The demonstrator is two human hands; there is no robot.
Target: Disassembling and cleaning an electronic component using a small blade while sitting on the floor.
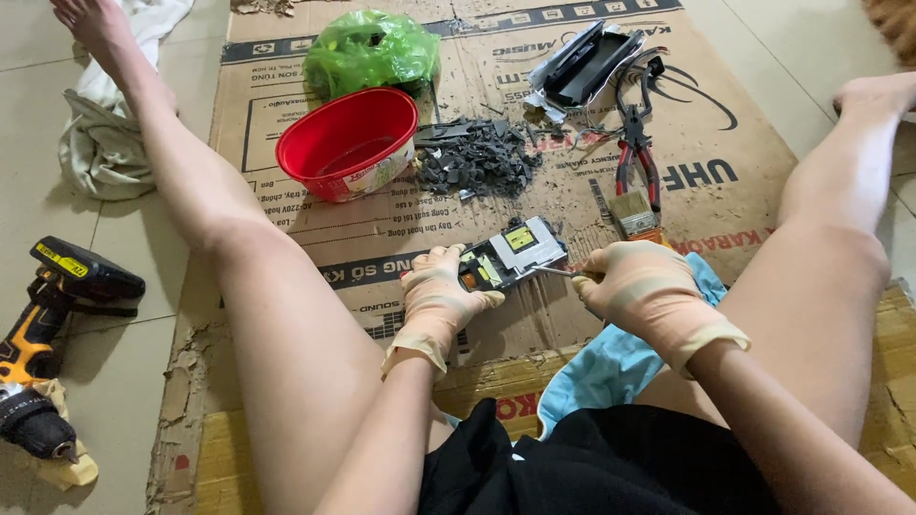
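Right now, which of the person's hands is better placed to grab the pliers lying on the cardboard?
The right hand. The red-handled pliers lie just beyond it on the right side of the cardboard, though it holds a thin metal tool. The left hand grips the small device, farther away.

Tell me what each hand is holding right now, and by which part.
The left hand grips the small electronic module by its near-left end. The right hand holds a thin metal tool by its handle, tip at the module.
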